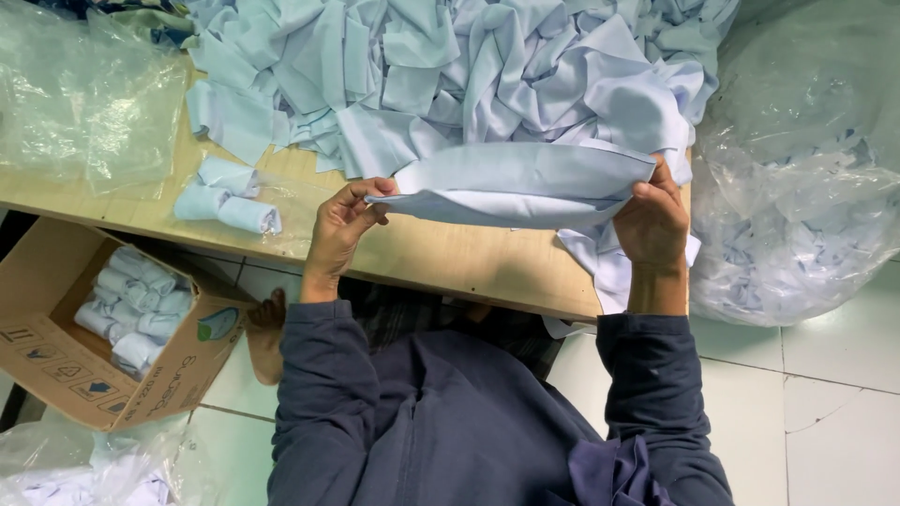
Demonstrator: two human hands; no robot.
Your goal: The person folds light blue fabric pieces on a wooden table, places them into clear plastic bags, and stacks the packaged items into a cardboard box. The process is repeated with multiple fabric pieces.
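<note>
Both hands hold one folded pale-blue fabric piece (520,183) stretched level above the wooden counter (450,258). Left hand (339,228): fingers pinched on the fabric's left end. Right hand (653,225): fingers closed over its right end. Behind it, a heap of loose pale-blue fabric pieces (450,66) covers the counter. Rolled fabric bundles (225,195) lie on the counter at left, beside a clear plastic bag (84,94). Below, on the floor, an open cardboard box (66,361) contains more rolled bundles (131,309). A filled plastic bag (797,187) stands at right.
</note>
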